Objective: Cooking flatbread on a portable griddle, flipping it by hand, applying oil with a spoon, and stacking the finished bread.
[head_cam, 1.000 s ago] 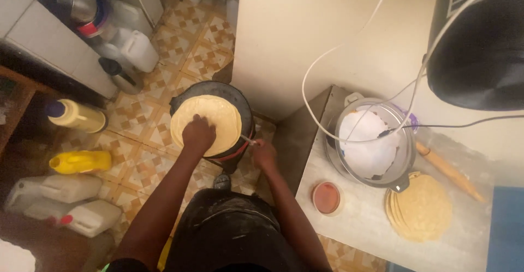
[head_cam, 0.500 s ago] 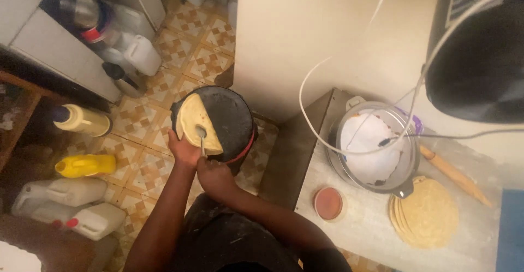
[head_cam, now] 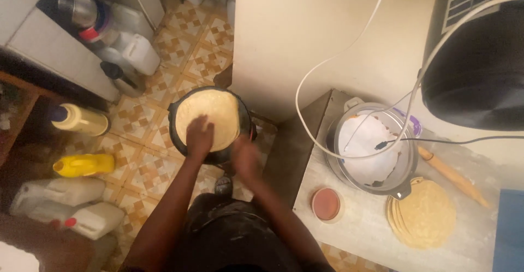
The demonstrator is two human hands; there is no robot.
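Note:
A round pale flatbread [head_cam: 210, 114] lies flat in a black pan [head_cam: 176, 135] on the tiled floor in front of me. My left hand [head_cam: 199, 137] presses on the flatbread's near edge, fingers spread on it. My right hand [head_cam: 245, 160] is blurred beside the pan's right rim, just off the flatbread; I cannot tell what it holds.
To the right, a low table [head_cam: 360, 234] carries a stack of flatbreads [head_cam: 423, 217], a pot lined with white paper [head_cam: 371, 149], a small reddish bowl [head_cam: 326, 204] and a rolling pin [head_cam: 453, 176]. Jugs and bottles [head_cam: 82, 165] crowd the floor on the left. White cables hang above.
The flatbread, folded over half the pan half a second ago, now lies flat across it. My left hand has moved onto it and my right hand has drawn back to the right.

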